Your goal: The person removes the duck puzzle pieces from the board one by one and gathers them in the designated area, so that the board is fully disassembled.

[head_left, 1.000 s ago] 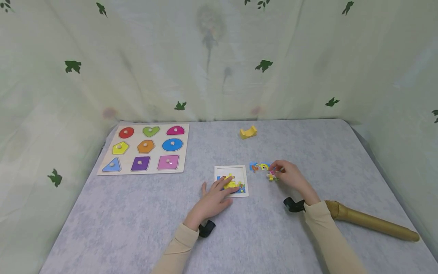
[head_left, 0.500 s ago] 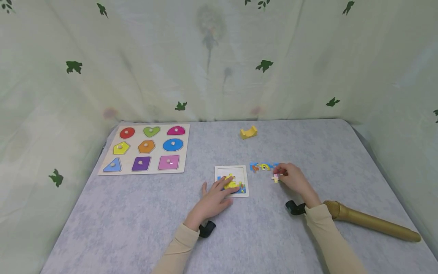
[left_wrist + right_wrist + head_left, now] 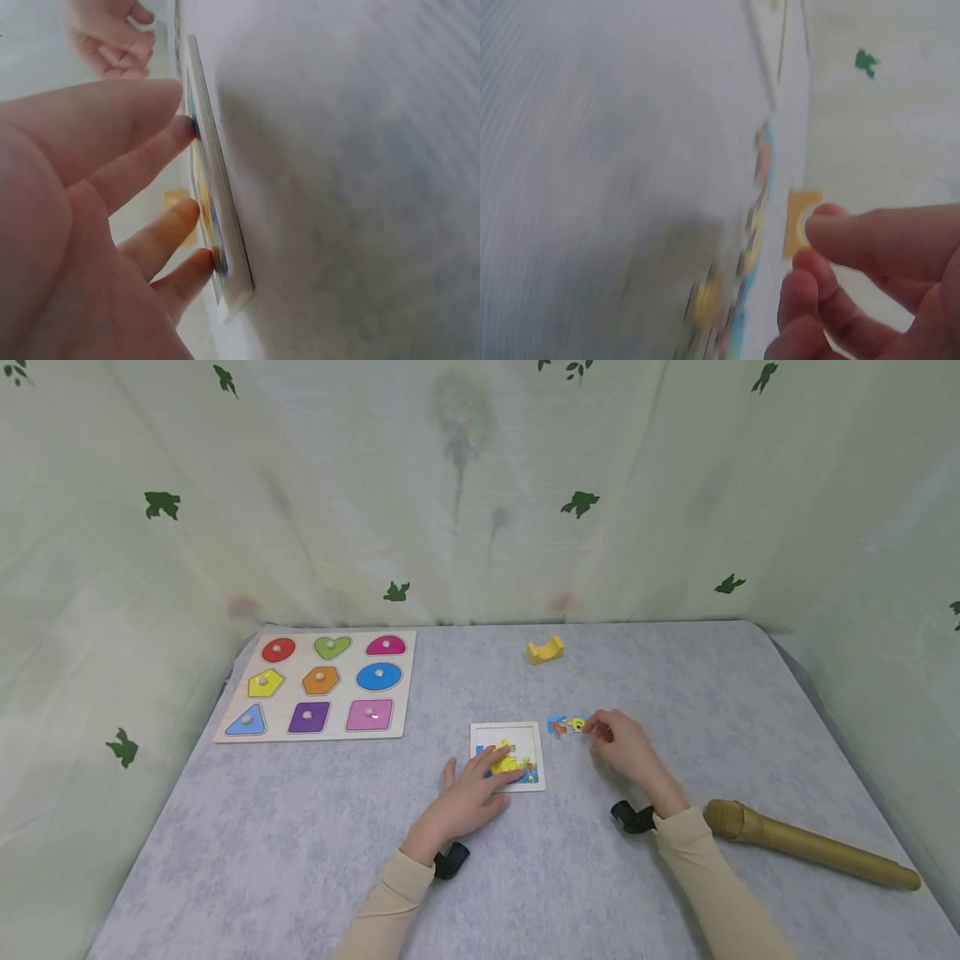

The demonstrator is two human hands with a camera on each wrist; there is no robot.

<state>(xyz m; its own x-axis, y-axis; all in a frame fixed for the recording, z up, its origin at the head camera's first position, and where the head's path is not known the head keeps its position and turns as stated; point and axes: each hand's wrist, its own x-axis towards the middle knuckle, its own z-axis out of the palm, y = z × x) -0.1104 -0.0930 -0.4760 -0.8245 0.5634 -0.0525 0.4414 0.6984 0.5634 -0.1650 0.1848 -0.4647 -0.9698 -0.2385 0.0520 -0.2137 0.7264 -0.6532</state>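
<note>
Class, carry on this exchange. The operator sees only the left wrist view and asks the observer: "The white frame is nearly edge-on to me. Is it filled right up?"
Observer: No. In the head view, the far part of the white frame is bare.

Operator: I see another hand, blurred, beyond the frame. What lies next to it?

Observer: Printed puzzle pieces; the head view shows them on the table next to the right hand.

Operator: Is there anything on the other side of that arm?

Observer: Yes, a gold microphone lies to the right of the right sleeve.
</note>
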